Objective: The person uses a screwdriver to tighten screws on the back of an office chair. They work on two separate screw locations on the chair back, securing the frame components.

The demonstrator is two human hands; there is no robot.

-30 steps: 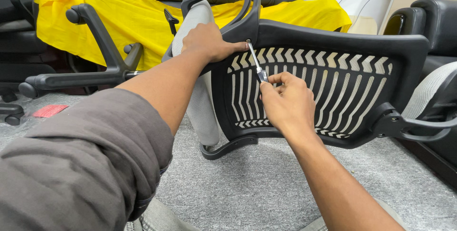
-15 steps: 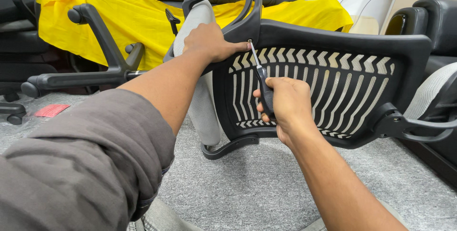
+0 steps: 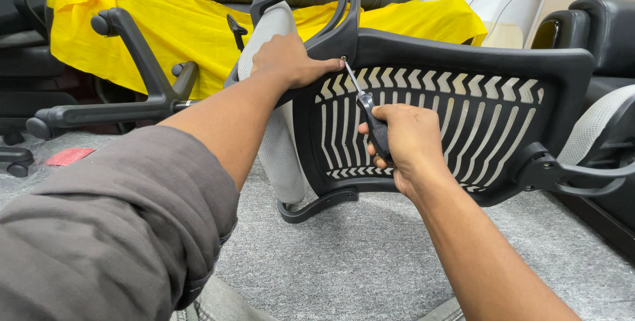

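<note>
The right hand [image 3: 413, 145] hides most of the screwdriver [image 3: 362, 104] handle; its tip is too small to tell. The chair frame [image 3: 463, 53] covers the far yellow cloth [image 3: 165, 23] partly.

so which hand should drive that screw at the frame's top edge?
Right hand: it already grips the screwdriver, tip at the chair frame. Left hand braces the frame.

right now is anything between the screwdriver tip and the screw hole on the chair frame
Nothing visible. The right hand holds the screwdriver with its tip at the hole in the black chair frame; the left hand grips beside it.
</note>
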